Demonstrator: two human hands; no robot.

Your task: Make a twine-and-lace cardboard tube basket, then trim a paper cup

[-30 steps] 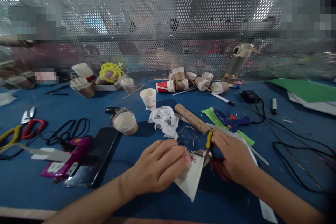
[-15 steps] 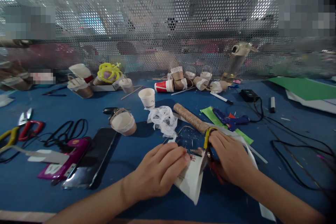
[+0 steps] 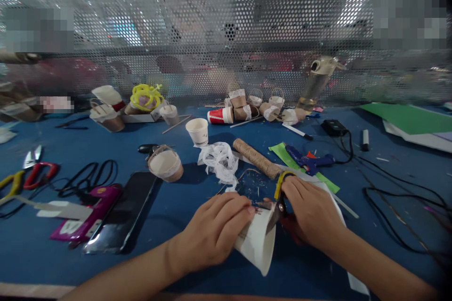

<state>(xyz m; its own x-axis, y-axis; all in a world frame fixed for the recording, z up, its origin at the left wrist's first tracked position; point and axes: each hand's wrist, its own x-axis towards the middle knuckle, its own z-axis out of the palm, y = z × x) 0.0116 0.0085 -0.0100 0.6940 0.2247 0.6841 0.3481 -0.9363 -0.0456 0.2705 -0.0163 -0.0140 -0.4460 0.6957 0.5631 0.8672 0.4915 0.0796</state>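
Note:
My left hand (image 3: 217, 230) is wrapped around a white paper cup (image 3: 257, 242), tipped on its side with its mouth toward the right. My right hand (image 3: 310, 211) grips scissors (image 3: 281, 204) with a yellow and a red handle. Their blades sit at the cup's edge near the printed mark. The fingertips inside the handles are partly hidden. Just beyond my hands lie a crumpled white lace strip (image 3: 221, 162) and a roll of brown twine (image 3: 256, 157). Another white paper cup (image 3: 197, 131) stands farther back.
A blue glue gun (image 3: 310, 160) with a black cable lies at right. To the left are a small basket cup (image 3: 165, 164), a phone (image 3: 123, 211), a purple power strip (image 3: 88, 211) and other scissors (image 3: 33, 169). A mesh screen (image 3: 226, 33) rises behind, near a bottle (image 3: 316, 84).
The paper cup's mouth has turned and opened rounder toward the scissors. The scissors have shifted slightly, while both hands stay in almost the same place.

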